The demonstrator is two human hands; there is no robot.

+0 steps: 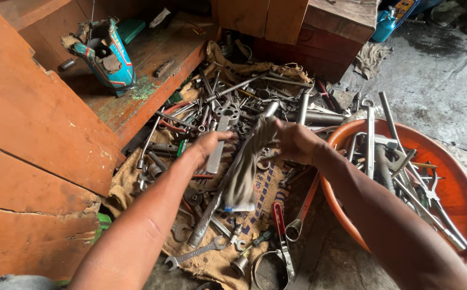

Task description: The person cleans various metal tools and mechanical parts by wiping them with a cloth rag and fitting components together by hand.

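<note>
Rag: a grey, twisted cloth (249, 161) hangs between both hands, above the heap of tools (244, 107) on burlap sacking (217, 263).
Left hand: the left hand (206, 145) appears to pinch a long metal tool (212, 209) that runs down under the cloth; the exact grip is hard to tell.
Right hand: the right hand (295, 140) is clenched on the cloth's upper end.
Doing it well: in my judgement, keep the cloth taut and wrapped round the shaft, and pull along its length.
Right of the hands: an orange tub (459, 188) of long spanners.
Labels: blue print shows on the sacking below the hands; a small white and blue tag sits at the cloth's lower end.
Far left: a torn teal tin (107, 53) on a wooden ledge.
</note>
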